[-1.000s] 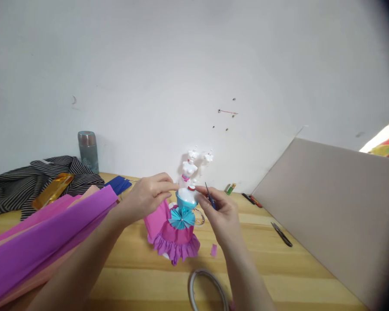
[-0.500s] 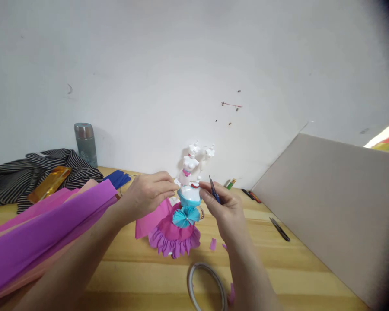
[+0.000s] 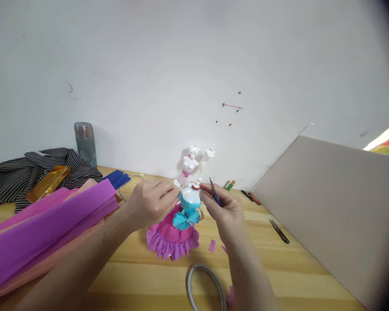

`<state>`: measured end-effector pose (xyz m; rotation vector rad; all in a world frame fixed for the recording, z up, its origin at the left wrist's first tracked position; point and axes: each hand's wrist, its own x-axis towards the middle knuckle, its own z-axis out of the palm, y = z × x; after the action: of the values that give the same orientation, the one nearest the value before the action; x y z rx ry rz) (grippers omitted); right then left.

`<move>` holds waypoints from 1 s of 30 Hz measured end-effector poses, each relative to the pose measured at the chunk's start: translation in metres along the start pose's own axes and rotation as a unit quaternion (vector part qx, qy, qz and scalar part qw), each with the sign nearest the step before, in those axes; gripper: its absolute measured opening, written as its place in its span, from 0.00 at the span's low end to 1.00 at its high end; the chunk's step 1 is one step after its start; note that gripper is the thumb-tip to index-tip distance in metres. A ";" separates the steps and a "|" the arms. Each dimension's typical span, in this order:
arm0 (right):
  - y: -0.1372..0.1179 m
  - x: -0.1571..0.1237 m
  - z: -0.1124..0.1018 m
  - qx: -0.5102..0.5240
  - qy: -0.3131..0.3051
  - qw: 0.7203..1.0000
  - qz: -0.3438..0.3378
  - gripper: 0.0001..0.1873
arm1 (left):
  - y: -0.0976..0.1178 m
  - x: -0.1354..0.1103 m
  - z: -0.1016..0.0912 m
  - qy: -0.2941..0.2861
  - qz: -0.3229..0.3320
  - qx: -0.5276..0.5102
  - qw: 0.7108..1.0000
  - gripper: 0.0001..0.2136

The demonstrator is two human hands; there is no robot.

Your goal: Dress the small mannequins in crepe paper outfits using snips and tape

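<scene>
A white mannequin figure (image 3: 191, 195) stands on the table, with a turquoise bodice, a turquoise paper bow (image 3: 186, 219) and a pink skirt (image 3: 173, 229) edged in purple ruffle (image 3: 171, 246). My left hand (image 3: 155, 201) is closed at the figure's left side; what its fingertips pinch is hidden. On the other side, my right hand (image 3: 225, 207) grips a slim, dark-pointed tool with a blue handle (image 3: 215, 194), point upward. Its thumb and fingertips are at the figure's shoulder. Behind stand smaller white mannequin figures (image 3: 190, 164).
A tape roll (image 3: 189, 285) lies in front, near pink paper scraps (image 3: 212, 245). Purple and peach paper sheets (image 3: 58, 224), striped cloth (image 3: 65, 162) and a flask (image 3: 85, 144) are at left. A black tool (image 3: 279, 231) lies right, beside a pale board (image 3: 327, 203).
My left hand has turned and lowered slightly, and the pink paper that hung below it is out of sight. My right hand stays almost in place with the blue-handled tool.
</scene>
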<state>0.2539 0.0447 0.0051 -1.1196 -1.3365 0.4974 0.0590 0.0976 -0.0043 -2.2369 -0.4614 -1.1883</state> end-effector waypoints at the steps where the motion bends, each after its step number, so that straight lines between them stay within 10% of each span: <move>1: 0.000 0.000 0.000 -0.001 0.000 1.000 0.000 0.11 | 0.001 0.000 0.001 0.012 0.006 0.011 1.000 0.10; 30: 0.005 0.001 0.004 0.018 0.010 1.000 0.020 0.13 | 0.003 -0.011 0.016 0.124 0.061 0.057 0.989 0.05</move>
<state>0.2513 0.0489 0.0008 -1.1206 -1.2848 0.5371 0.0656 0.1046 -0.0215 -1.9598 -0.2805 -1.3181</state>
